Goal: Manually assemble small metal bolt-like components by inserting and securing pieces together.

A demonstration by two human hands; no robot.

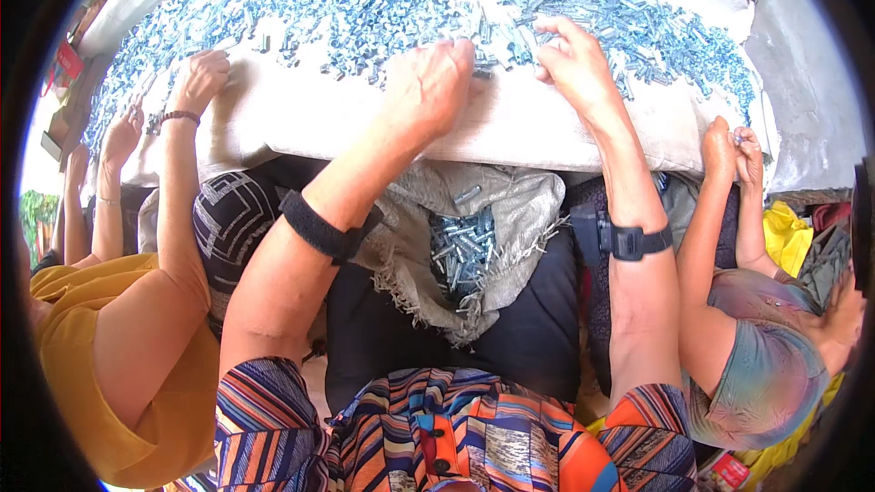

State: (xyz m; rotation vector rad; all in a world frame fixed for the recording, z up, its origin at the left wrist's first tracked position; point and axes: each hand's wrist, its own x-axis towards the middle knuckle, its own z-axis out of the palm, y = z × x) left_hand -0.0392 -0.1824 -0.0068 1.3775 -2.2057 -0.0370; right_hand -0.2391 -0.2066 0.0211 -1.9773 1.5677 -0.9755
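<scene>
A broad heap of small bluish-silver metal pieces (365, 32), short tube-like sleeves and longer bolt-like rods, covers the cloth-topped table (319, 118). My left hand (428, 87) is closed at the heap's near edge, knuckles up; what its fingers hold, if anything, is hidden. Just right of it lies a short metal piece (482, 74). My right hand (579, 64) is over the heap, thumb and forefinger apart, with nothing visible between them. In my lap, between my forearms, a frayed woven sack (524, 210) gapes, with several metal rods (462, 246) inside.
At the left, a person in a mustard top (118, 337) reaches a hand (199, 80) to the heap; other arms show beyond. To the right, another person's hands (732, 150) meet at the table's edge. Yellow cloth (786, 237) lies behind that person.
</scene>
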